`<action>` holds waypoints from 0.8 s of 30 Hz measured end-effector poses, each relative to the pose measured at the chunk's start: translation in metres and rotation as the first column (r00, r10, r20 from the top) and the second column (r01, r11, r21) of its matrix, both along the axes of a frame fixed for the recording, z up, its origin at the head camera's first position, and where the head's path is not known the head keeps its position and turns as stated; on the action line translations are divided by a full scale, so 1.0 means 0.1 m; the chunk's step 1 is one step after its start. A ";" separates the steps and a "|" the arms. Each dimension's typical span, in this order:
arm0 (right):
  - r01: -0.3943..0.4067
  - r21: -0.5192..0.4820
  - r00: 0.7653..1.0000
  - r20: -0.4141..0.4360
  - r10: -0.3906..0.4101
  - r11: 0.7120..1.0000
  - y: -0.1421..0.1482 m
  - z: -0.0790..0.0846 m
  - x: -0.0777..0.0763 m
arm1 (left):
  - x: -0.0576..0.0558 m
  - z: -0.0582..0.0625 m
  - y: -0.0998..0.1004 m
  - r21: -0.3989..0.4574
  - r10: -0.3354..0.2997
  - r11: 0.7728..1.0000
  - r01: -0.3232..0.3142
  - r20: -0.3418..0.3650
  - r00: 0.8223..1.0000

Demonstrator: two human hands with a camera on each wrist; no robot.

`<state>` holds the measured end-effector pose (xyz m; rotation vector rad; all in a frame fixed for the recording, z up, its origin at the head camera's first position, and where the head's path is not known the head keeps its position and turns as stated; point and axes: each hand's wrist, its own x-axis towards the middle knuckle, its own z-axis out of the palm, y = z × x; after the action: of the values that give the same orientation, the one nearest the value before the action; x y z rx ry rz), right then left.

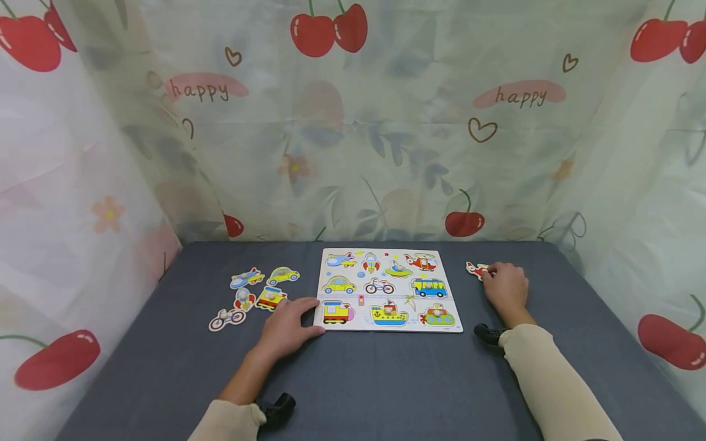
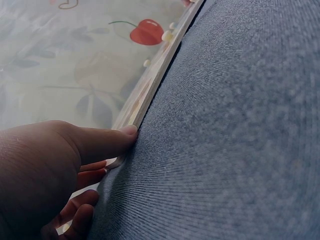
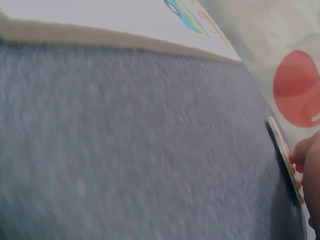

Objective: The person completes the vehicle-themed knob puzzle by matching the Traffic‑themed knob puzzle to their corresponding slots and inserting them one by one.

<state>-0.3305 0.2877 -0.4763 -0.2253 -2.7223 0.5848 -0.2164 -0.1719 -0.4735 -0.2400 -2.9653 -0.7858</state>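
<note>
Maybe the red piece [image 1: 475, 270], at three o'clock from the board [image 1: 361, 323], could slip if the right grip [image 1: 504, 288], pinching it, loosens. The left grip [image 1: 288, 327], spread against the board's eight o'clock corner, might push it crooked.

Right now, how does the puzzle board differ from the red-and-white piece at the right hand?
The puzzle board is large and rectangular; the red-and-white piece is small, with an uneven outline. The left hand touches the board's near left corner, while the right hand holds the piece, partly covering it. Both are thin and flat.
</note>
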 end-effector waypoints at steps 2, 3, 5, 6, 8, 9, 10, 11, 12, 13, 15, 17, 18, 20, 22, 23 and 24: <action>-0.002 0.003 1.000 -0.001 0.002 1.000 -0.04 0.00 -0.02 | 0.00 0.00 0.00 0.000 0.003 1.000 -0.003 0.002 1.000; -0.002 0.001 1.000 0.000 0.002 1.000 -0.06 0.00 -0.03 | 0.00 0.01 0.01 0.001 0.004 1.000 -0.004 0.001 1.000; 0.001 -0.003 1.000 0.008 -0.001 1.000 -0.09 -0.01 -0.05 | 0.00 0.00 0.01 -0.002 0.002 1.000 -0.002 -0.003 1.000; 0.001 -0.003 1.000 0.011 -0.001 1.000 -0.11 -0.01 -0.06 | 0.00 0.00 0.01 -0.003 0.001 1.000 -0.001 -0.005 1.000; 0.002 -0.002 1.000 0.016 -0.002 1.000 -0.15 0.00 -0.07 | 0.00 0.00 0.01 -0.003 0.001 1.000 -0.001 -0.004 1.000; 0.005 -0.002 1.000 0.023 -0.005 1.000 -0.17 0.00 -0.08 | 0.00 0.00 0.01 -0.002 -0.001 1.000 0.000 -0.005 1.000; 0.004 0.002 1.000 0.027 -0.004 1.000 -0.20 0.00 -0.09 | 0.00 -0.01 0.00 -0.001 -0.001 1.000 0.001 -0.007 1.000; 0.003 0.005 1.000 0.027 -0.003 1.000 -0.22 0.01 -0.09 | -0.01 -0.01 0.00 0.001 0.001 1.000 -0.001 -0.004 1.000; 0.001 0.006 1.000 0.028 -0.001 1.000 -0.25 0.01 -0.10 | 0.00 -0.01 0.00 0.002 0.001 1.000 -0.001 -0.005 1.000; 0.000 0.002 1.000 0.029 0.000 1.000 -0.27 0.02 -0.11 | 0.00 -0.01 0.00 0.003 0.000 1.000 0.000 -0.005 1.000; -0.007 0.002 1.000 0.022 0.007 1.000 -0.33 0.03 -0.14 | 0.00 0.00 -0.01 0.001 -0.005 1.000 0.005 -0.009 1.000; -0.009 -0.002 1.000 0.017 0.009 1.000 -0.38 0.04 -0.16 | 0.00 0.00 -0.01 0.003 -0.006 1.000 0.006 -0.009 1.000; -0.010 -0.005 1.000 0.018 0.010 1.000 -0.41 0.04 -0.17 | 0.00 0.00 -0.01 0.003 -0.006 1.000 0.006 -0.010 1.000; -0.011 -0.006 1.000 0.021 0.011 1.000 -0.46 0.05 -0.20 | 0.00 0.00 -0.01 0.004 -0.006 1.000 0.006 -0.009 1.000; -0.009 -0.007 0.999 0.031 0.009 1.000 -0.52 0.06 -0.21 | -0.01 0.00 -0.01 0.005 -0.004 1.000 0.004 -0.005 1.000; -0.011 -0.008 0.999 0.035 0.011 1.000 -0.54 0.06 -0.21 | -0.01 0.00 -0.01 0.004 -0.006 1.000 0.007 -0.005 1.000; -0.014 -0.006 0.999 0.035 0.014 1.000 -0.56 0.06 -0.21 | -0.01 -0.01 -0.01 0.004 -0.008 1.000 0.008 -0.005 1.000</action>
<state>-0.3516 0.2314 -0.4699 -0.2203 -2.7581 0.5978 -0.2175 -0.1725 -0.4740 -0.2534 -2.9595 -0.7903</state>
